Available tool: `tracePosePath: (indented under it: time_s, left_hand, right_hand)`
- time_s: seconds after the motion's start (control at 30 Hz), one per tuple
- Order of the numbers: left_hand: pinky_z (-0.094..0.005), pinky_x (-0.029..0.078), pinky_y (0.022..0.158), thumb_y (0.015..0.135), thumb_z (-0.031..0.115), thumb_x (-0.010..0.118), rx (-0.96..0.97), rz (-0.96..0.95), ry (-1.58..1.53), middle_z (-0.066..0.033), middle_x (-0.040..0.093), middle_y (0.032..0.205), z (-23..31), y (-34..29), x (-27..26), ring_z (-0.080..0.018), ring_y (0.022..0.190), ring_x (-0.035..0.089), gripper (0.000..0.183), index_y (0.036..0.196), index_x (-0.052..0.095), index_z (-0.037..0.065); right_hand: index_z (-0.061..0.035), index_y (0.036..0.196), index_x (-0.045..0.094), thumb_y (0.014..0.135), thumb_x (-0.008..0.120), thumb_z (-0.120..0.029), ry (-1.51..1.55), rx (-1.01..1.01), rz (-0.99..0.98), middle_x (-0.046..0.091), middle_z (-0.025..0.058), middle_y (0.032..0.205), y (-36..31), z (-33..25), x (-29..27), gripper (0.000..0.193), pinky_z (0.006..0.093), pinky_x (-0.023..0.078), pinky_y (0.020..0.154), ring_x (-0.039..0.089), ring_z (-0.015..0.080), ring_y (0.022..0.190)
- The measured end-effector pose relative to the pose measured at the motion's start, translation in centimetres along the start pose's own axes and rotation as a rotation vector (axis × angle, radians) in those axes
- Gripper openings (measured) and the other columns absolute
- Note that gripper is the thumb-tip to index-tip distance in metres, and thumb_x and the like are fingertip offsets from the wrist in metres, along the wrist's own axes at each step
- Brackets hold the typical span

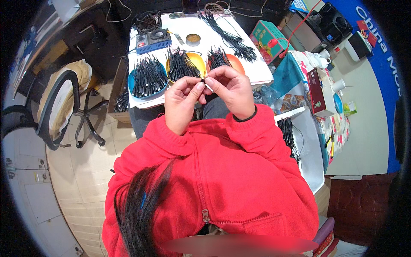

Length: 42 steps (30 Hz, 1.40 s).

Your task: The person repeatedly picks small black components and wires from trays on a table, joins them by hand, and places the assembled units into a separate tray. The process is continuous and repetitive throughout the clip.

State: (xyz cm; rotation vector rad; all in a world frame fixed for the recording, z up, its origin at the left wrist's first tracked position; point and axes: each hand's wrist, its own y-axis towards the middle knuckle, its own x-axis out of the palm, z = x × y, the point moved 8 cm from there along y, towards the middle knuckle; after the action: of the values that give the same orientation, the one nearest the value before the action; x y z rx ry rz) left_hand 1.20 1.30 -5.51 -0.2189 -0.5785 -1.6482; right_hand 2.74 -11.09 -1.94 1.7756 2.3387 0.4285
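Observation:
Both my hands are raised over the near edge of the white table, fingertips meeting. My left hand [182, 100] is closed in a pinch, and so is my right hand [233, 92]; between them is a small black piece [203, 80], mostly covered by the fingers, perhaps a cable end. Just beyond my hands stand a blue bowl [132, 85], a yellow bowl [198, 62] and an orange bowl [236, 64]. Bundles of short black cables fill them: one bundle [147, 77] in the blue bowl shows metal plug ends, another [182, 64] leans in the yellow, a smaller one [217, 58] in the orange.
On the white table [182, 25] sit a blue box-shaped device [153, 46], a round tin [193, 40] and a heap of longer black cables [231, 36]. A white foam box [310, 150] with cables is at my right, a patterned table [338, 124] beyond. An office chair [60, 107] stands left.

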Motion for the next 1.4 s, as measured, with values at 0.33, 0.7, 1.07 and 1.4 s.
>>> tracePosePath:
  time_s: [0.33, 0.7, 1.07, 1.4]
  left_hand:
    - [-0.0180, 0.035, 0.049, 0.092, 0.002, 0.056, -0.145, -0.028, -0.260, -0.0066, 0.063, 0.075, -1.2, -0.4, 0.2, -0.0049, 0.055, 0.046, 0.011, 0.102, 0.058, -0.001]
    - [-0.0189, 0.035, 0.051, 0.093, 0.005, 0.054, -0.373, -0.278, -0.311, -0.0090, 0.063, 0.077, -2.7, -0.1, 0.8, -0.0061, 0.054, 0.043, 0.015, 0.104, 0.060, -0.004]
    - [-0.0179, 0.032, 0.048, 0.093, 0.008, 0.057, -0.428, -0.119, -0.034, -0.0047, 0.061, 0.071, -5.8, 2.3, -2.7, -0.0042, 0.053, 0.042, 0.014, 0.093, 0.064, -0.004]
    - [-0.0184, 0.037, 0.051, 0.094, 0.007, 0.054, -0.414, -0.107, -0.055, -0.0065, 0.064, 0.075, -6.1, 3.2, -3.9, -0.0069, 0.057, 0.049, 0.014, 0.097, 0.062, -0.003]
  right_hand:
    - [0.0011, 0.099, 0.059, 0.091, 0.059, -0.005, 0.363, 0.114, -0.036, 0.064, 0.0064, 0.086, -0.6, 2.2, 0.1, 0.010, 0.0271, 0.051, 0.071, 0.062, 0.0142, 0.075]
    - [-0.0008, 0.100, 0.057, 0.093, 0.056, -0.013, 0.776, 0.382, -0.235, 0.062, 0.0077, 0.087, -0.8, 4.6, 1.2, 0.014, 0.0292, 0.051, 0.072, 0.064, 0.0193, 0.073]
    - [0.0001, 0.101, 0.066, 0.086, 0.064, -0.015, -0.739, 0.110, 0.103, 0.070, 0.0084, 0.091, 16.0, 11.9, -17.3, 0.021, 0.0286, 0.050, 0.076, 0.065, 0.0153, 0.082]
    - [-0.0082, 0.095, 0.072, 0.084, 0.053, -0.010, -1.741, 0.220, -0.015, 0.066, 0.0196, 0.104, 26.6, 21.1, -26.2, 0.023, 0.0416, 0.051, 0.087, 0.065, 0.0331, 0.096]
